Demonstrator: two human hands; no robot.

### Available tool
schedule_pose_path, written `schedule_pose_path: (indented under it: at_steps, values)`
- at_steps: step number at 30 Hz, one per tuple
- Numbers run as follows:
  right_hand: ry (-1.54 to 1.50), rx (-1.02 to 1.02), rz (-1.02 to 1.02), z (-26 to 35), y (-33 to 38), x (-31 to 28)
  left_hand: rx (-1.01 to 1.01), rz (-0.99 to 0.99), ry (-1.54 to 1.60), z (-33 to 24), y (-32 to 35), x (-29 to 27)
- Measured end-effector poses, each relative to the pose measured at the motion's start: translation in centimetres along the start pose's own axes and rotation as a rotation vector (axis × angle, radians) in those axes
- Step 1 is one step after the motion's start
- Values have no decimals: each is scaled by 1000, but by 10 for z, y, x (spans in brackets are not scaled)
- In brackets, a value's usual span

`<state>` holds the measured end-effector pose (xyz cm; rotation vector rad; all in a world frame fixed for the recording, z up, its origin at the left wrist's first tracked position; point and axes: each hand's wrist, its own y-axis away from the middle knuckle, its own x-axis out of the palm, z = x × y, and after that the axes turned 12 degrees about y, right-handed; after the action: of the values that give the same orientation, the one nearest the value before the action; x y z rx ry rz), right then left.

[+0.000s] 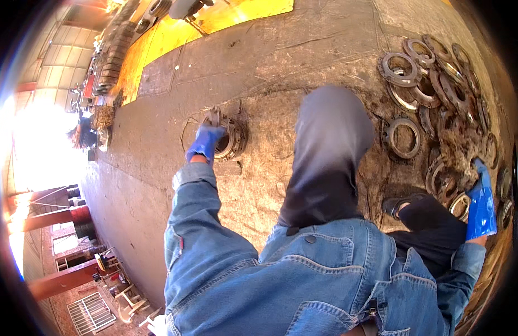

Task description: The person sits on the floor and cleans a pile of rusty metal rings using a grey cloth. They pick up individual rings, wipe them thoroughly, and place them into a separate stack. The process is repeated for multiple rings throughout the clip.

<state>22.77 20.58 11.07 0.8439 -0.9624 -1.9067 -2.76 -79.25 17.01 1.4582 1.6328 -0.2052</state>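
The gloved left hand (205,141) gripped a round metal hub (230,138) on the floor (147,168), centre-left of frame. The gloved right hand (481,201) touched rusty rings (432,95) at right; its grip couldn't be made out.

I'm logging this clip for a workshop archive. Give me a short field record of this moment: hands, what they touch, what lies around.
left hand: blue glove, on a round metal hub lying apart on the floor
right hand: blue glove, reaching into a pile of rusty rings; grip hidden
clothing: denim jacket, dark trousers
floor: dirty concrete, yellow strip at far edge
background: stacked tyres, another person far off
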Motion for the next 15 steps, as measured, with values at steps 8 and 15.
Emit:
schedule_pose_path:
  at_steps: [8,15]
  values:
    - [181,201,-386,-1,56,36,10,-168,-511,15,-12,57]
    - [140,92,-355,-6,62,58,-71,-163,-324,27,-17,86]
